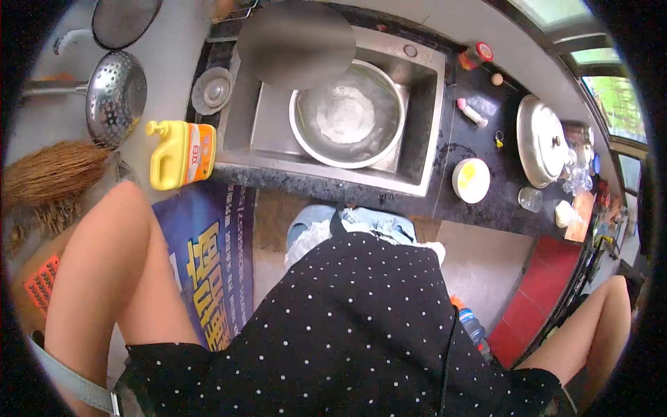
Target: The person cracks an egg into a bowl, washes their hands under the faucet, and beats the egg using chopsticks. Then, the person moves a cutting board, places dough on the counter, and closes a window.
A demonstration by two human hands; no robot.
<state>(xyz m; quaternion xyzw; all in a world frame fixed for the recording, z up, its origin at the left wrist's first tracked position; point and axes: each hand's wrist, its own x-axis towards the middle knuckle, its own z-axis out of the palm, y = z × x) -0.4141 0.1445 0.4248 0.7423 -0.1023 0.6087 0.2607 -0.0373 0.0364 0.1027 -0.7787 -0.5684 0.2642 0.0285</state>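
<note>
Neither of my hands shows; only my bent arms appear, one at the left edge and one at the lower right. In front of me, a metal sink (274, 132) is set in the dark counter. A wide round basin (347, 164) with cloudy water stands in it. A blurred patch hides the sink's upper left corner. Left of the sink stands a yellow jug (167, 156) with an orange label, and a glass lid (212, 91) lies above it. On the counter to the right is a white bowl (471, 181) with something yellow inside.
A perforated ladle (114, 97) hangs at the left above a straw broom (55, 174). On the right are a large metal lid (540, 142), a small glass (531, 199), a red-capped jar (476, 55) and a wooden board (580, 217). Windows line the upper right.
</note>
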